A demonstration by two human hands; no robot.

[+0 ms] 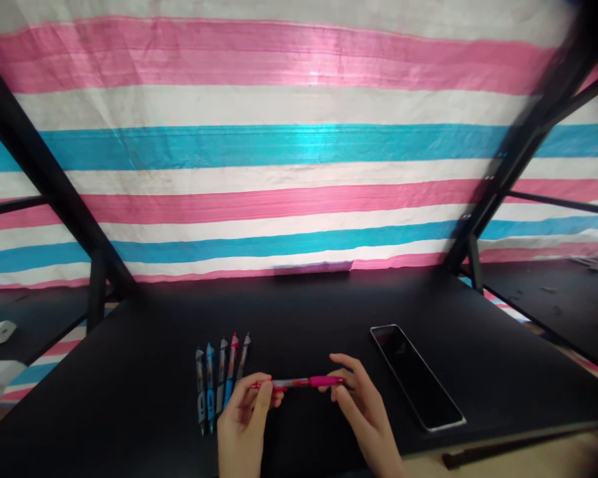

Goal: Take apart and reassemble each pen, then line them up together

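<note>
A red gel pen (299, 382) with a clear barrel and pink-red grip lies level between my two hands, above the black table. My left hand (246, 415) pinches its clip end between thumb and fingers. At the grip end, my right hand (361, 405) has its thumb and fingers loosely around the pen, with the index finger raised. Left of my left hand, several pens lie side by side: a grey one (200, 388), a blue one (210, 385), another grey one (222, 372), one with a red top (233, 355) and a clear-barrelled one (244, 355). My left hand partly hides the rightmost pens.
A smartphone (418, 378) with a dark screen lies slanted on the black table (299, 318), right of my right hand. Black metal posts (508, 172) rise on both sides. Behind hangs a striped pink, blue and white sheet (289, 146). White objects (0, 378) sit at the far left.
</note>
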